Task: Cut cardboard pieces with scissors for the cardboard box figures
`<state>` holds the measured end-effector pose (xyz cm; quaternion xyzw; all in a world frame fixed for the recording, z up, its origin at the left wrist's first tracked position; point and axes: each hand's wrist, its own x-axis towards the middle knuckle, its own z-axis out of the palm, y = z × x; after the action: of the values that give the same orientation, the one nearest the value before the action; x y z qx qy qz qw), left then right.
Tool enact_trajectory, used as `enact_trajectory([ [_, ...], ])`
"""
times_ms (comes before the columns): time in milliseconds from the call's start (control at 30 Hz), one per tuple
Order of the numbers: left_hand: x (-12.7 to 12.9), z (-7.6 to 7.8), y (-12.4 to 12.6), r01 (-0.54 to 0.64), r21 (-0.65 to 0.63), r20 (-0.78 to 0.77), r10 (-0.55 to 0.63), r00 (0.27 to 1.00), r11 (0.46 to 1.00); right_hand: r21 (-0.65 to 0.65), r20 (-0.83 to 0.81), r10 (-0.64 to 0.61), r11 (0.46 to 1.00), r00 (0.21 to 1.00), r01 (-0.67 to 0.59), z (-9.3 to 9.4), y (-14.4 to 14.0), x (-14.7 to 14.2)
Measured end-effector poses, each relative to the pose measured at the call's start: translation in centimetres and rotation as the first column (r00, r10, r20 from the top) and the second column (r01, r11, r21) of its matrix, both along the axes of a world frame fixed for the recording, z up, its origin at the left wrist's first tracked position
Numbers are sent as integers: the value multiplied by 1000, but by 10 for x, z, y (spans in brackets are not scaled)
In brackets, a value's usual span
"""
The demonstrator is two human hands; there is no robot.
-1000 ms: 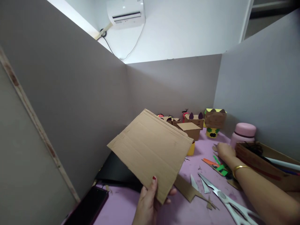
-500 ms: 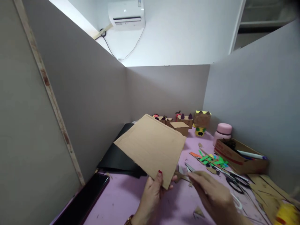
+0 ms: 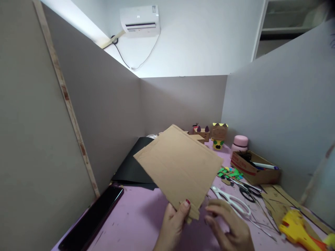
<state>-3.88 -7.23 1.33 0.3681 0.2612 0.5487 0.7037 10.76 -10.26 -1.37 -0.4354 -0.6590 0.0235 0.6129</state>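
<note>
Cardboard sheet is pinched at its near corner by the left hand, held tilted above the purple table. Right hand is loosely curled, empty, just beside white scissors.

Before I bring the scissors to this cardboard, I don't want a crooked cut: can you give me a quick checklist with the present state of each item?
1. Cardboard sheet held firmly: ok, the left hand pinches its near corner, thumb on top.
2. Right hand free: ok, it holds nothing and hovers beside that corner.
3. White-handled scissors within reach: ok, they lie on the purple table just beyond the right hand.
4. Cut line marked on the sheet: cannot tell.
5. Space under the sheet clear: not ok, black sheets lie below it.
</note>
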Motion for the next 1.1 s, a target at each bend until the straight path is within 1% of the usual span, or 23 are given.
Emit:
enact_trajectory([
  [33, -1, 5, -1, 32, 15, -28, -31, 999, 999, -138, -166, 42, 988, 985, -65, 3, 0, 4],
  [67, -1, 10, -1, 68, 30, -57, -66, 996, 997, -257, -324, 100, 948, 941, -190, 6, 1, 7],
  [100, 0, 16, -1, 110, 51, -76, -106, 991, 993, -336, -470, 158, 878, 868, -341, 9, 2, 9],
  [133, 1, 20, -1, 154, 74, -103, -147, 984, 985, -367, -588, 203, 796, 783, -482, 10, 2, 10],
  [167, 3, 23, 0, 202, 93, -123, -190, 974, 975, -367, -675, 228, 722, 702, -587, 10, 3, 10],
  [200, 5, 24, 2, 272, 109, -142, -255, 956, 956, -363, -732, 220, 675, 645, -642, 9, 3, 9],
  [233, 8, 24, 4, 344, 122, -162, -324, 932, 931, -372, -763, 180, 662, 620, -650, 8, 3, 8],
  [267, 11, 22, 7, 407, 135, -171, -383, 908, 904, -394, -770, 131, 674, 625, -625, 7, 2, 7],
  [300, 14, 19, 11, 453, 150, -176, -427, 887, 879, -424, -756, 90, 687, 648, -590, 7, 2, 6],
  [333, 17, 14, 15, 464, 169, -175, -437, 882, 869, -456, -730, 65, 695, 680, -555, 6, 1, 7],
  [400, 20, 6, 23, 398, 207, -167, -368, 915, 894, -503, -673, 44, 704, 739, -500, 6, 1, 10],
  [467, 21, 0, 30, 322, 231, -165, -290, 943, 918, -522, -648, 34, 707, 761, -477, 6, 3, 14],
  [500, 20, -1, 32, 305, 235, -172, -270, 947, 923, -527, -646, 24, 709, 763, -468, 5, 3, 17],
  [567, 18, -2, 35, 315, 233, -180, -277, 944, 920, -549, -620, 10, 709, 785, -443, 3, 4, 19],
  [700, 12, -3, 36, 356, 227, -172, -323, 931, 906, -593, -499, 39, 713, 866, -374, 0, 2, 17],
  [767, 11, -5, 35, 375, 219, -171, -343, 924, 901, -600, -482, 45, 710, 875, -368, -1, 0, 14],
  [800, 11, -7, 34, 380, 217, -168, -349, 922, 899, -610, -483, 47, 698, 874, -375, -1, 0, 12],
  [867, 11, -10, 33, 369, 214, -148, -344, 927, 904, -627, -497, 42, 673, 867, -392, 0, -1, 9],
  [900, 11, -11, 32, 354, 211, -137, -331, 934, 911, -625, -504, 33, 675, 863, -391, 0, -1, 8],
  [933, 11, -11, 31, 338, 211, -126, -317, 940, 917, -619, -508, 18, 688, 861, -380, 0, -1, 7],
  [1033, 10, -13, 31, 314, 188, -92, -301, 949, 931, -579, -526, -38, 748, 850, -325, -1, -1, 5],
  [1100, 9, -14, 31, 317, 152, -85, -308, 948, 936, -574, -525, -58, 761, 849, -303, -3, 0, 5],
])
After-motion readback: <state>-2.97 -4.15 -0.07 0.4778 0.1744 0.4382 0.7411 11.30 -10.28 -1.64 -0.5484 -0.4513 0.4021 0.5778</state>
